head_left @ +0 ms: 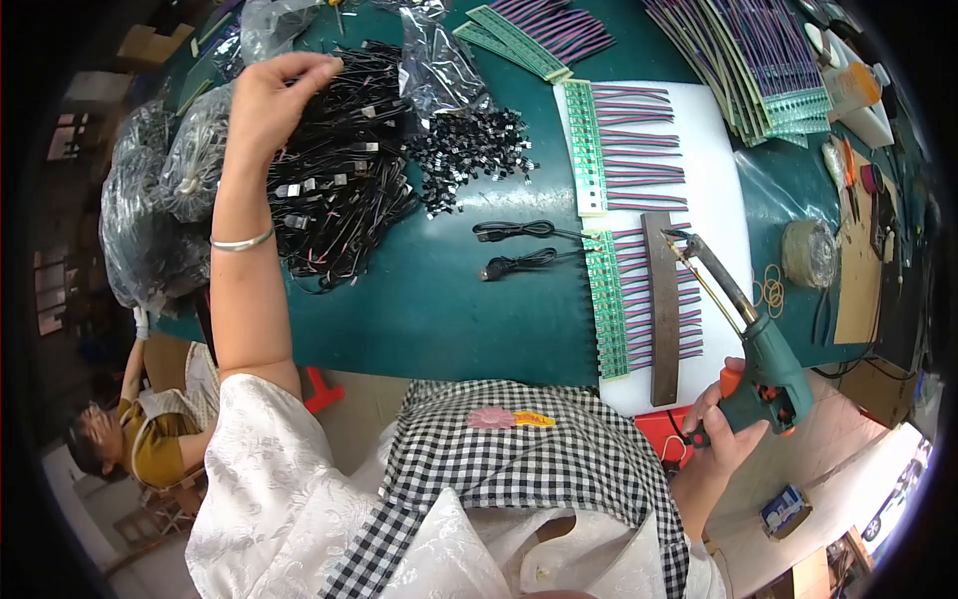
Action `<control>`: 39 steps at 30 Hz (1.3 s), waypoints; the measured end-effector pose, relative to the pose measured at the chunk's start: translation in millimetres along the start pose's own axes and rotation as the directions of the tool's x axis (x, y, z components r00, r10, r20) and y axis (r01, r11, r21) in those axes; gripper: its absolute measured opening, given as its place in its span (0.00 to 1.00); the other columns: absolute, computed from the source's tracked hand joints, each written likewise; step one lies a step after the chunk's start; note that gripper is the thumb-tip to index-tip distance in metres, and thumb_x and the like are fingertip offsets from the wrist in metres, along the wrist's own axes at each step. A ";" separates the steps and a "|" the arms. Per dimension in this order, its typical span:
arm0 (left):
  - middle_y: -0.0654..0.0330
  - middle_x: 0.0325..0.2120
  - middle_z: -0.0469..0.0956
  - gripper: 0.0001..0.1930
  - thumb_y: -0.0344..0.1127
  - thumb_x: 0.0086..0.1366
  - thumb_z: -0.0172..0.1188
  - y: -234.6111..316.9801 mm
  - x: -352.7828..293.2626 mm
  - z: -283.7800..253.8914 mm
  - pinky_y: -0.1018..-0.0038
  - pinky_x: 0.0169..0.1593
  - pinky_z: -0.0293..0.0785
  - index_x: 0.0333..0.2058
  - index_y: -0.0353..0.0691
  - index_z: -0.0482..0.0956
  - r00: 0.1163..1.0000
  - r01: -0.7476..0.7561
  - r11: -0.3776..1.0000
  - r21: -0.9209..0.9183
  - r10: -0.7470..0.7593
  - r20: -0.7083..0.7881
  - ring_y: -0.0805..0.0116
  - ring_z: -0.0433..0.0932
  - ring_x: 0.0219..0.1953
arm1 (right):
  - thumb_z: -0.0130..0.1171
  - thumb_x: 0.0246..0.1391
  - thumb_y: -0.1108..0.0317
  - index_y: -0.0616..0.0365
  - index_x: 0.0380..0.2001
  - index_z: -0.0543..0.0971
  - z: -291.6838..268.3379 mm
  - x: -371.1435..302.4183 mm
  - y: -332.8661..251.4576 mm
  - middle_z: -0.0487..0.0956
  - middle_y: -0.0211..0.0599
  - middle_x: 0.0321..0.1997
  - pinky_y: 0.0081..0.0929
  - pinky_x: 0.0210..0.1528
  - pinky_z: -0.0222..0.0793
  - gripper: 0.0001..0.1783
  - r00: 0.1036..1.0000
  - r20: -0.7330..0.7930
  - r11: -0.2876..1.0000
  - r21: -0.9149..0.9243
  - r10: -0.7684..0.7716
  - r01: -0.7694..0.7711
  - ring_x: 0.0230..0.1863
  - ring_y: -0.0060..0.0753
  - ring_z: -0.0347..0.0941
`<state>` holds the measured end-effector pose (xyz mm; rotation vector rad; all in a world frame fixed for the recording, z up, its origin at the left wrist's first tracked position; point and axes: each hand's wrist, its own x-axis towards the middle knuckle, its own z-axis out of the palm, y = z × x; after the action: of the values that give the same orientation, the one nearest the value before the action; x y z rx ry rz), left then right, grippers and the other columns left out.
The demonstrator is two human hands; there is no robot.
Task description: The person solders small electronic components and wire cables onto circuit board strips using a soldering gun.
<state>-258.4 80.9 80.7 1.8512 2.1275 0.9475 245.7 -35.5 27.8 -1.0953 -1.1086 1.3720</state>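
My left hand [274, 100] reaches over the far side of a pile of black USB cables [344, 215], thumb and fingertips pinched together; whatever is between them is hidden. My right hand [723, 439] grips a green soldering gun [768, 364], its tip angled up and left over a brown bar [663, 309]. That bar lies across the red and black wires of a green circuit board strip [607, 309] on a white foam sheet [714, 150]. Two coiled black cables [519, 262] lie to the left, their ends reaching the strip's upper part. Another wired board strip [587, 150] lies beyond it.
Small black connectors [469, 155] are heaped beside the cables. Plastic bags [150, 215] stand at the left. Stacked wired strips [748, 65] fill the far right, near a tape roll [808, 252] and rubber bands [769, 290]. Another person [160, 429] sits at lower left.
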 end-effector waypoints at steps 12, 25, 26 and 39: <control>0.59 0.21 0.77 0.06 0.24 0.52 0.63 94.9 -37.6 30.9 0.79 0.26 0.72 0.30 0.38 0.80 0.628 -0.545 0.777 0.316 0.628 -0.460 0.68 0.76 0.21 | 0.63 0.43 0.72 0.75 0.49 0.62 15.6 8.9 -1.4 0.70 0.39 0.18 0.18 0.16 0.63 0.32 0.998 0.059 1.000 0.014 -0.021 0.020 0.13 0.27 0.66; 0.54 0.35 0.80 0.06 0.23 0.61 0.54 115.4 -37.2 -2.2 0.78 0.41 0.74 0.34 0.27 0.79 0.592 -0.520 0.851 -0.075 0.296 -0.749 0.73 0.77 0.32 | 0.61 0.43 0.73 0.75 0.50 0.61 19.4 8.9 -2.6 0.70 0.39 0.17 0.18 0.17 0.64 0.32 0.998 -0.016 0.997 0.040 -0.059 0.060 0.13 0.27 0.67; 0.54 0.35 0.80 0.06 0.23 0.61 0.54 119.0 -40.8 3.3 0.78 0.41 0.74 0.34 0.27 0.79 0.593 -0.522 0.849 -0.080 0.294 -0.749 0.73 0.77 0.32 | 0.61 0.43 0.73 0.75 0.50 0.61 20.3 9.2 -2.6 0.70 0.39 0.17 0.18 0.17 0.64 0.32 0.998 -0.021 0.997 0.037 -0.060 0.061 0.13 0.27 0.67; 0.59 0.24 0.78 0.02 0.27 0.52 0.62 90.5 -65.2 59.9 0.73 0.26 0.71 0.26 0.37 0.80 0.958 -0.274 0.946 0.172 0.253 0.137 0.63 0.76 0.22 | 0.60 0.41 0.78 0.74 0.51 0.61 24.7 11.6 -1.3 0.72 0.44 0.22 0.19 0.20 0.68 0.32 1.000 -0.004 0.997 0.069 -0.023 0.023 0.16 0.27 0.68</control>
<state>-138.3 43.5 66.1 2.2693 1.9977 0.6847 220.7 -25.4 32.5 -1.0317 -1.0606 1.3804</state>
